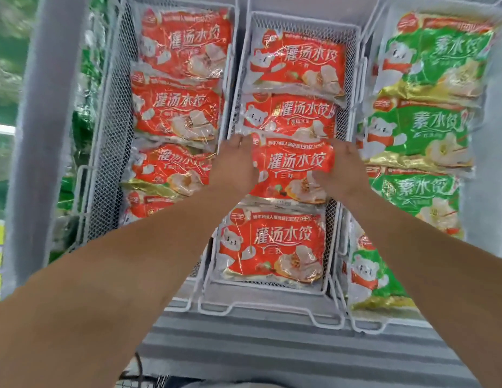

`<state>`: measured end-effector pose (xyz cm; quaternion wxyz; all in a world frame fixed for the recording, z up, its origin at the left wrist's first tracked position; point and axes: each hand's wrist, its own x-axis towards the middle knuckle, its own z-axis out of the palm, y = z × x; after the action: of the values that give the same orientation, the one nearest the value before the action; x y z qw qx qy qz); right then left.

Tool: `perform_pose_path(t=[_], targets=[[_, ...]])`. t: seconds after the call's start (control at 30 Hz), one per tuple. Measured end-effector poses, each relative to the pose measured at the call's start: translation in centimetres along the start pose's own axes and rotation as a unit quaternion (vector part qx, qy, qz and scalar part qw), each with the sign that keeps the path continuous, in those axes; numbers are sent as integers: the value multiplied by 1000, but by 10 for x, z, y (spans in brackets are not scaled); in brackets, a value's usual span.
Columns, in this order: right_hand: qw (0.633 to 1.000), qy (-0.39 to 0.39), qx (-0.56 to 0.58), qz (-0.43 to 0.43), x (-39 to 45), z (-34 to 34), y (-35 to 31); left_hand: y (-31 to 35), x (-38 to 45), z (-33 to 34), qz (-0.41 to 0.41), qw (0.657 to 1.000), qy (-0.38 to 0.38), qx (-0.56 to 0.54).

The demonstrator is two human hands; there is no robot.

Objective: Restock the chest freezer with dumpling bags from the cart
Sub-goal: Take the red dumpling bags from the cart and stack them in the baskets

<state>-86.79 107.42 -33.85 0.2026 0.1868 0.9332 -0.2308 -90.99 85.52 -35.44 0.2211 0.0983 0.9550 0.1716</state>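
There are twelve dumpling bags in view: eight red bags (pixel 297 65) and four green bags (pixel 437 60). They lie in three wire baskets (pixel 109 141), four in each. Two hands (pixel 236 163) reach into the middle one.

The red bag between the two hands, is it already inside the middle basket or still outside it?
Inside. The red bag lies within the middle basket, in line with the other red bags; left hand and right hand hold its sides.
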Motion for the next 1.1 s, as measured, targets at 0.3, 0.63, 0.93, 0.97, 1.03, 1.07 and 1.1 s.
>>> perform_pose_path(t=[0.3, 0.63, 0.93, 0.97, 1.03, 1.07, 1.1], targets=[[975, -159, -152, -39, 19, 59, 25, -15, 16, 43, 55, 975, -199, 78], [971, -169, -168, -29, 15, 55, 19, -7, 9, 42, 20, 976, -206, 69], [980, -113, -144, -72, -30, 26, 3, 5, -14, 22, 51, 991, -111, 52], [980, -108, -145, -82, -40, 22, 2, 8, -22, 19, 53, 993, -94, 52], [981, -92, -140, -95, -57, 16, 0, 11, -35, 12, 50, 996, -63, 43], [980, -84, -141, -110, -67, 13, 0, 11, -44, 8, 49, 997, -53, 40], [979, -77, -142, -121, -77, 10, 0, 11, -54, 3, 49, 997, -44, 37]])
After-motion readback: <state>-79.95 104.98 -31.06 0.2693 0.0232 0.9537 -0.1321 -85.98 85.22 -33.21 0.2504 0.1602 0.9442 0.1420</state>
